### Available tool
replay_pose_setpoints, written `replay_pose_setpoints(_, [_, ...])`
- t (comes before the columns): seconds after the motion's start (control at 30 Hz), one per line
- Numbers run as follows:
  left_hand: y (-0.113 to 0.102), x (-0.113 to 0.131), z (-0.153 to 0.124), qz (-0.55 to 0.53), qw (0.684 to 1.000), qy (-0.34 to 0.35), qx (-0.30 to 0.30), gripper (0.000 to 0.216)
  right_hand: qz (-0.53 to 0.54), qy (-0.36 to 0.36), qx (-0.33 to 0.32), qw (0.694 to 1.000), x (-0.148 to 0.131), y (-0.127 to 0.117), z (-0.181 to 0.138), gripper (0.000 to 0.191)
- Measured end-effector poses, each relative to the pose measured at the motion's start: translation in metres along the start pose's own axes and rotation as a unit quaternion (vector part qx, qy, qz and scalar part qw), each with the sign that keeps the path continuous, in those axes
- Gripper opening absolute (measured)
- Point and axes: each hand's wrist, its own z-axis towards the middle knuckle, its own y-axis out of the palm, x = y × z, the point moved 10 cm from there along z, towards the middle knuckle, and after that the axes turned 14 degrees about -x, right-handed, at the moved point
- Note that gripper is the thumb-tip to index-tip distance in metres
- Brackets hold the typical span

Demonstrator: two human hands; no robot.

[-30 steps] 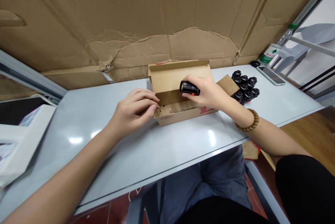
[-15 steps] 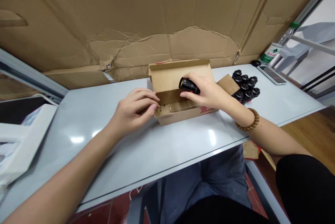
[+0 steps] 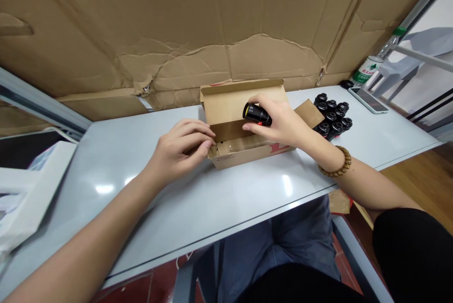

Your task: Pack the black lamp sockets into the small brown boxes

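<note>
My right hand grips a short black cylinder with a yellow-rimmed end and a touch of red, holding it above the open cardboard box. The box lies lengthwise on the table, its lid standing open at the back. My left hand rests on the box's left end, with its fingers curled over the front corner. The hand and cylinder hide part of the box's inside. Small holes show in the cardboard near my left fingertips.
Several black cylinders stand grouped at the table's right, beside a brown cardboard flap. Farther back lie a phone, a mouse and a plastic bottle. Large cardboard sheets line the wall behind the pale table.
The black cylinder has shifted slightly in my right hand, and that hand's fingers have adjusted around it. My left hand has stayed on the box.
</note>
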Motion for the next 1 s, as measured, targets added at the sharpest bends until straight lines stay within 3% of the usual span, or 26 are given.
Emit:
replay_pose_setpoints(0.23, [0.0013,-0.0031,0.0018,-0.01,0.999,-0.022,-0.022,0.023,0.027,0.01,-0.018,0.999,0.0007,0.0013,0.0003,0.038])
replay_pose_setpoints(0.6, [0.0002,-0.0005,0.0007,-0.004,1.0,-0.001,-0.004,0.026,-0.003,-0.008,-0.019,1.0,0.0013,0.0041,0.002,0.028])
replay_pose_setpoints(0.8, [-0.0006,0.0004,0.0005,-0.007,1.0,-0.001,-0.007,0.025,-0.006,0.01,-0.015,1.0,0.004,0.0039,0.0016,0.038])
replay_pose_setpoints(1.0, [-0.0004,0.0039,-0.0003,-0.002,1.0,0.015,-0.003,0.024,0.003,-0.032,-0.04,0.999,-0.0043,0.008,0.0012,0.047])
